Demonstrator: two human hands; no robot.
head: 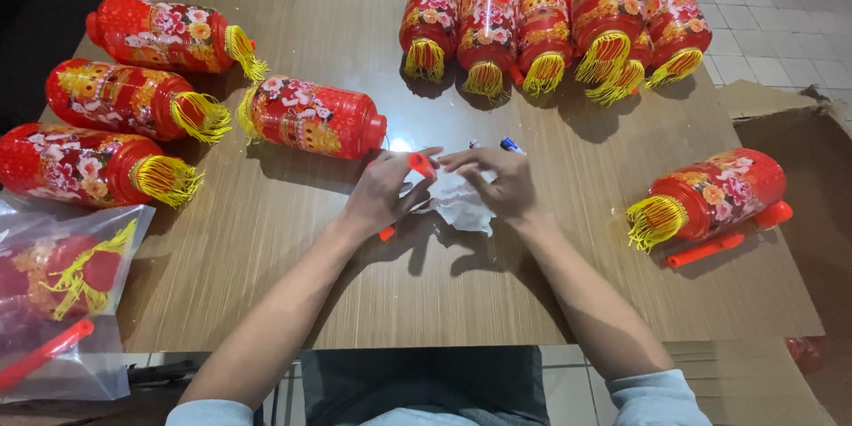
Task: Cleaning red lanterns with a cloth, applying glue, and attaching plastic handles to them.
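Note:
My left hand (383, 193) grips a thin red plastic stick (421, 164) at the middle of the wooden table (293, 248); the stick's lower end pokes out below the palm. My right hand (497, 179) rests beside it, fingers pinching a crumpled white paper or plastic piece (461, 204). A blue-tipped pen (510, 145) lies just behind my right hand. The nearest red lantern with a yellow tassel (311, 117) lies on its side just left of my left hand.
Three red lanterns (124, 98) lie at the left, several stand bunched at the far edge (550, 22), and one with a red stick (710, 200) lies at the right. A clear bag with a folded lantern (62, 293) sits at the lower left. Cardboard (790, 124) lies at the right.

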